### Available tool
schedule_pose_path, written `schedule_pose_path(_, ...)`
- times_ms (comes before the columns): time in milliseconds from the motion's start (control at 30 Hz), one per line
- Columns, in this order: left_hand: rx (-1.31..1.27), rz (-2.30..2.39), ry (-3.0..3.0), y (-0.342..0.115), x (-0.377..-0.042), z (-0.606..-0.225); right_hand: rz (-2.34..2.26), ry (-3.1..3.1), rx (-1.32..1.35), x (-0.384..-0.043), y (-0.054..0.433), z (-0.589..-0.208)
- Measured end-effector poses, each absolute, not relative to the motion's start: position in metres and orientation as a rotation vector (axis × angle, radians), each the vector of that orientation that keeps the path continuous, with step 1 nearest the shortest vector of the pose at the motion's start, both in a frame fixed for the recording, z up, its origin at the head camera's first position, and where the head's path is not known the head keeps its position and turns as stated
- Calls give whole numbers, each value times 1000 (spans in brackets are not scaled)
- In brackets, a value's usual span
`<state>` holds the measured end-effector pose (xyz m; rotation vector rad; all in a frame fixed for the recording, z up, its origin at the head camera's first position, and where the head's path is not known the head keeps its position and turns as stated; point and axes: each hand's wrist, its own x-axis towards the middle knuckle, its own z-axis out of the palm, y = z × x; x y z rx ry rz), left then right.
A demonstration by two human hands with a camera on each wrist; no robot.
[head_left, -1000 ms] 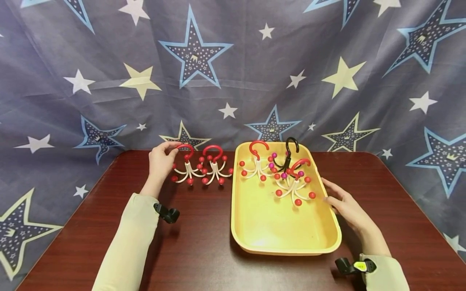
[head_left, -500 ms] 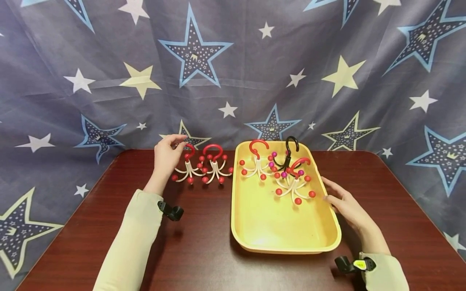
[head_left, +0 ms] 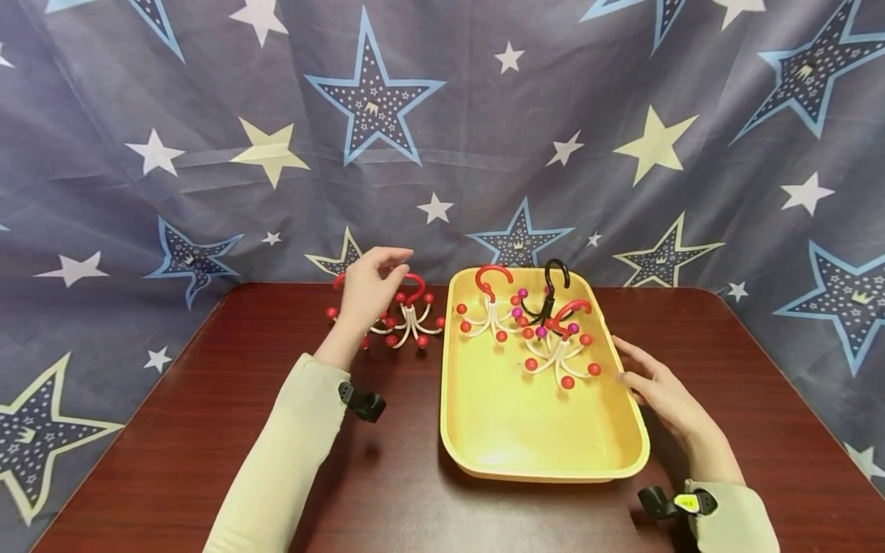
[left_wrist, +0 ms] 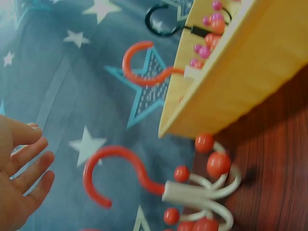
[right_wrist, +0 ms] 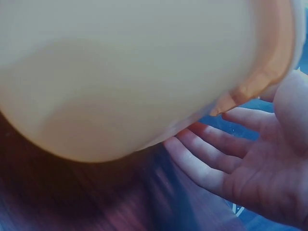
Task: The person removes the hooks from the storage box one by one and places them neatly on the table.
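Note:
My left hand (head_left: pixel 366 292) is raised over two ball-tipped hook hangers on the table, fingers loosely bent and holding nothing. The nearer one (head_left: pixel 411 315) stands upright, with a red hook, white arms and red balls; in the left wrist view its hook (left_wrist: pixel 113 149) is apart from my fingers (left_wrist: pixel 36 175). The other hanger (head_left: pixel 333 313) is partly hidden behind my hand. My right hand (head_left: pixel 667 395) touches the right side of a yellow tray (head_left: pixel 532 438), its fingers (right_wrist: pixel 202 161) extended along the wall.
Inside the tray's far half are two red-and-white hangers (head_left: pixel 492 313) (head_left: pixel 561 355) and a black one (head_left: pixel 549 303) with purple balls. A starry curtain (head_left: pixel 442 138) hangs behind the brown table (head_left: pixel 207 430).
My left hand has left the hook of the far-left hanger, risen, and moved right toward the second hanger. My right hand and the tray have stayed in place.

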<state>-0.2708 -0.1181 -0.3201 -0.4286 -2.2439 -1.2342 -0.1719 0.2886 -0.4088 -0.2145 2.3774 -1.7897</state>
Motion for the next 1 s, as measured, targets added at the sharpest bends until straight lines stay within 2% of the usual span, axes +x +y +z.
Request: schedule_pose_path(1000, -922, -1188, -2688, 35, -237, -325, -1771, 2398, -214, -171, 287, -407)
